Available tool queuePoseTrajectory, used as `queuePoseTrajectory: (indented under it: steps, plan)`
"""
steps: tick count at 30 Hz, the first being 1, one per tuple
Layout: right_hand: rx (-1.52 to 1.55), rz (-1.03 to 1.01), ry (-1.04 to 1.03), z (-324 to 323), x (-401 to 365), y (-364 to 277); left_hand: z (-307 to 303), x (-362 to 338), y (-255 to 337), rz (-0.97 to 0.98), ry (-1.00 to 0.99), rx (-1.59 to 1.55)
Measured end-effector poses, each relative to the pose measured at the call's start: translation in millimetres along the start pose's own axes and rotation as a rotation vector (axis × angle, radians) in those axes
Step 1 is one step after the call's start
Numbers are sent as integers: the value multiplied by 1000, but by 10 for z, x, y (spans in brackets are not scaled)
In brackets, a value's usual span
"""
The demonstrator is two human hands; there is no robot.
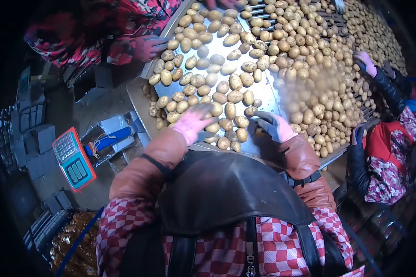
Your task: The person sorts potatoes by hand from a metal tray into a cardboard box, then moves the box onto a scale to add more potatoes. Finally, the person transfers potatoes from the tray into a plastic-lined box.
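Many potatoes (235, 82) lie spread on a metal sorting table (269, 92) in front of me. My left hand (194, 122), in a pink and grey glove, rests over potatoes at the table's near left part, fingers spread and pointing right. My right hand (273, 125), gloved alike, is at the near edge right of the middle, its fingers apart and pointing left. A potato (251, 111) lies just beyond its fingertips, and a dark potato is partly hidden under them. Neither hand appears to grip anything.
A large potato heap (319, 60) covers slatted racks at the right. A co-worker in a red camouflage sleeve (125, 27) stands at the upper left; other gloved hands (366, 63) work along the right edge. A red-framed scale display (74, 159) and boxes are at the left.
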State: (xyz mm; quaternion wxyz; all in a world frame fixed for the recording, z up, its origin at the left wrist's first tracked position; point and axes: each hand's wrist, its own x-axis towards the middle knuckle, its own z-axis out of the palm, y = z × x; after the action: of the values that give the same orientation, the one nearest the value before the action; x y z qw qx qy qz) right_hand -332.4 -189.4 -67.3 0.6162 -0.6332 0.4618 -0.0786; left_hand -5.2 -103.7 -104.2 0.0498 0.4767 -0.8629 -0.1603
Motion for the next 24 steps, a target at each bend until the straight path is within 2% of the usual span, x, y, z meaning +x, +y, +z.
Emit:
queuePoseTrajectory:
  steps: [1,2,3,4,5,6,8,9,11,12,14,16,17,18,19,20,21,22,23,24]
  plan:
    - [117,97,62,-89,-34,53,5,-75,-75,-107,11,-28]
    - [234,200,122,-141,-78,112,54,-136,-43,-106,9,-33]
    - [205,288,271,-111,-38,135,67,-191,18,-298,59,-93]
    - [206,288,275,-38,-21,163,79,-197,41,-489,110,-150]
    - [-35,196,104,63,-13,185,128,-172,35,-584,127,-193]
    - [-275,101,-71,186,8,165,106,-117,33,-586,129,-191]
    - [-62,84,-211,281,218,259,-8,82,15,-423,235,-126]
    - [44,87,-283,327,324,310,-82,211,27,-358,299,-205]
    - [342,327,-149,71,668,167,-217,502,-3,-266,292,-290]
    - [188,249,32,-140,817,-101,-197,646,-14,-293,276,-249]
    - [-101,8,365,-486,1159,-302,-187,897,120,-328,-47,-202]
    - [-559,-211,646,-724,1384,-493,-44,660,235,17,66,-19]
    - [-555,-220,640,-740,1455,-467,-88,536,114,95,-80,-20]
    - [-837,-234,617,-705,1510,-369,-93,389,26,91,-90,-18]
    - [-1117,-240,582,-647,1550,-198,-62,220,-35,-26,-69,-108]
    - [-1095,-229,577,-539,1547,-100,-52,74,-89,-144,-47,-199]
    - [-1073,-217,573,-431,1543,-3,-82,-37,-170,-146,-58,-201]
    - [-974,-138,553,-283,1385,-110,-126,-120,-254,-279,-76,-232]
    - [-937,-185,503,-168,1314,-8,-138,-166,-293,-410,-95,-263]
    - [-901,-229,455,-54,1221,90,-176,-137,-305,-404,-103,-267]
